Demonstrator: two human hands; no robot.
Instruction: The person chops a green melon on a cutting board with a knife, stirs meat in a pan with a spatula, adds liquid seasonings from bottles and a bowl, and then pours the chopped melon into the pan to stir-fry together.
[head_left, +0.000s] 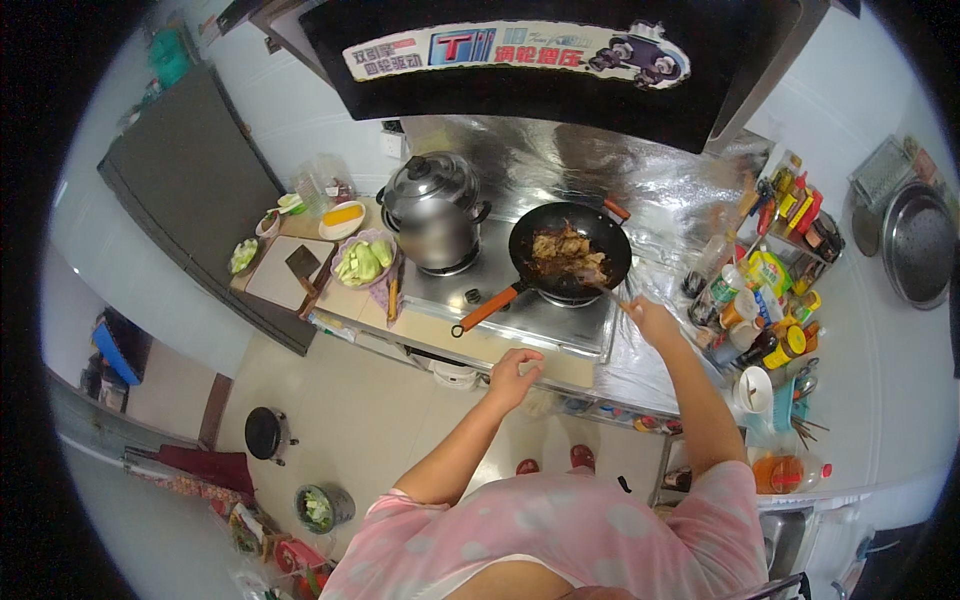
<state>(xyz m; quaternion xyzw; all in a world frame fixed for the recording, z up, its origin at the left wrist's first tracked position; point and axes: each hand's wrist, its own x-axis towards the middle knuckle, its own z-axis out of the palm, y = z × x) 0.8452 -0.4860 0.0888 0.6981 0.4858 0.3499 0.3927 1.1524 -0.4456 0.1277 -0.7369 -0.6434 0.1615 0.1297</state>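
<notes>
My right hand (651, 322) grips the handle of a spatula (616, 297), whose far end reaches into a black wok (525, 232). Browned pieces of food (566, 253) lie in the wok, and the spatula's blade is hard to make out against them. The wok sits on the right burner of a steel gas stove (491, 277), its orange-brown wooden handle (489, 309) pointing toward the counter's front left. Near the front edge of the counter, my left hand (516, 377) hovers with loosely curved fingers, holding nothing.
A lidded steel pot (435, 217) occupies the left burner. Further left are a bowl of cut green vegetable (365, 260), a cutting board (281, 281) and a cleaver (303, 262). Bottles and jars (750, 315) crowd the right side. A black range hood (525, 97) hangs above.
</notes>
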